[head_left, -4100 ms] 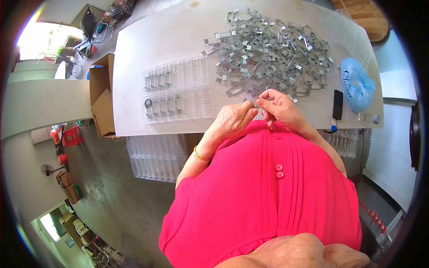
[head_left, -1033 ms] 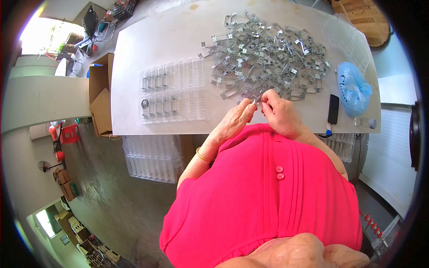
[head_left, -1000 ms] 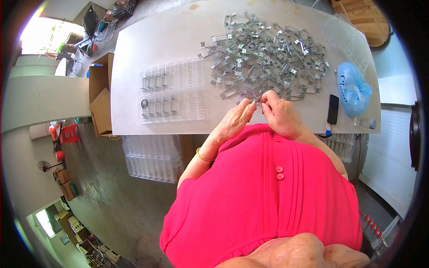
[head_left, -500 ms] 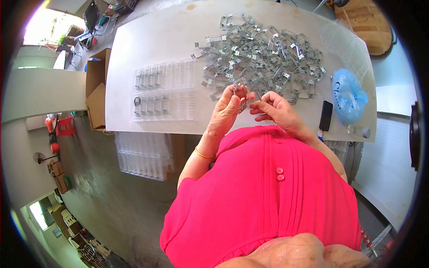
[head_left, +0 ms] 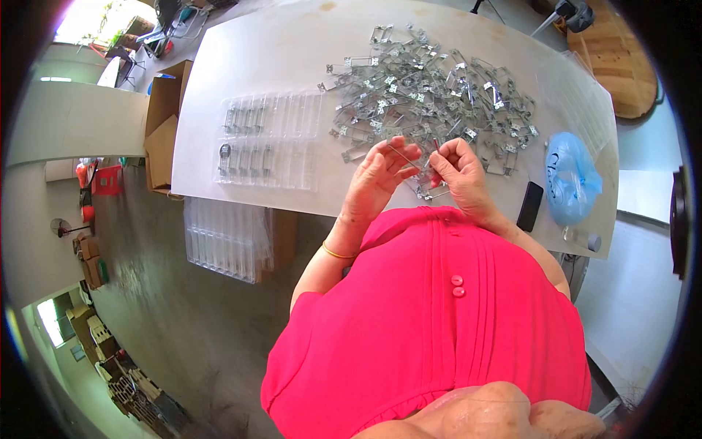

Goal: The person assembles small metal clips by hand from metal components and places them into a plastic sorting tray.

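Observation:
My left hand (head_left: 378,181) is raised over the table's near edge, fingers apart and loosely bent. A thin metal wire (head_left: 404,156) crosses in front of its fingers, slanting toward my right hand. My right hand (head_left: 464,179) is closed, thumb against fingers, on a small metal bracket (head_left: 430,192) that shows just below its fingertips. A narrow reddish tip (head_left: 436,143) sticks up by the right index finger. Beyond both hands spreads a large pile of metal brackets (head_left: 439,88) with wire loops.
Clear plastic trays (head_left: 300,157) on the left hold several brackets and a dark round item (head_left: 224,151). A phone (head_left: 530,206), a blue plastic bag (head_left: 567,183) and a small clear bottle (head_left: 581,238) lie right. Stacked trays (head_left: 223,241) stand below the table; a cardboard box (head_left: 162,135) stands beside it.
My left hand's fingers have spread from their pinch on the bracket. The bracket now shows lower, beneath my right fingertips. My right hand has turned more upright, and the view has shifted slightly.

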A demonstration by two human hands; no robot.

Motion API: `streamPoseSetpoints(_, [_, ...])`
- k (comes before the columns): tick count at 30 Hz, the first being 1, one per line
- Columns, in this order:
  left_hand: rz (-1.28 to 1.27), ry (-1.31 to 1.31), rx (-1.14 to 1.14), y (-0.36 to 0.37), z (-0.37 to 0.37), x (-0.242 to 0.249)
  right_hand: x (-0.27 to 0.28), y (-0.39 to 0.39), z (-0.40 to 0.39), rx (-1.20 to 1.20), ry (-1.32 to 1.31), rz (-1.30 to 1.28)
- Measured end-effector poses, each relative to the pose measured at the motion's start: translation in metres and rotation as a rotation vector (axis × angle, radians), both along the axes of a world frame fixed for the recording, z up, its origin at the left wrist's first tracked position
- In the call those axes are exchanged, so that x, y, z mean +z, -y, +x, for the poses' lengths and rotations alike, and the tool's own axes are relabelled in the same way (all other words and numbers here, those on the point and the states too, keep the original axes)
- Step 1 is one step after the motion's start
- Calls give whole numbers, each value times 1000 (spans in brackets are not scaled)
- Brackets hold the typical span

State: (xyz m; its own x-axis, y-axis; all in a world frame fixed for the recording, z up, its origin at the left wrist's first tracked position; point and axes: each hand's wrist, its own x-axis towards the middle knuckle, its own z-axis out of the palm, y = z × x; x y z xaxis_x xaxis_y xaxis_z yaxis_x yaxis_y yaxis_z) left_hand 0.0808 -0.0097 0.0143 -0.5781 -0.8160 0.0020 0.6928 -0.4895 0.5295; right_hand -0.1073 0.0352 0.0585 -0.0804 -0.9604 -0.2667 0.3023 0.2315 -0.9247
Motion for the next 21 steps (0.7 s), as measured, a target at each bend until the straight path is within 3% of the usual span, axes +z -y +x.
streamPoseSetpoints(1, [24, -113, -28, 1, 3, -1, -1, 0, -1, 13, -44, -14])
streamPoseSetpoints(5, [125, 6, -29, 5, 19, -6, -2, -5, 1, 184, -199, -32])
streamPoseSetpoints(7, [14, 308, 9, 7, 26, -12, -1, -5, 6, 184, -181, -2])
streamPoseSetpoints(10, [23, 423, -1, 5, 32, -8, -2, 0, 5, 99, -138, 47])
streamPoseSetpoints(13, [35, 449, 16, 4, 36, -9, -2, 2, 11, 25, -35, 91])
streamPoseSetpoints(21, [46, 465, 9, 10, 53, -10, 1, 3, 32, 58, -81, 82])
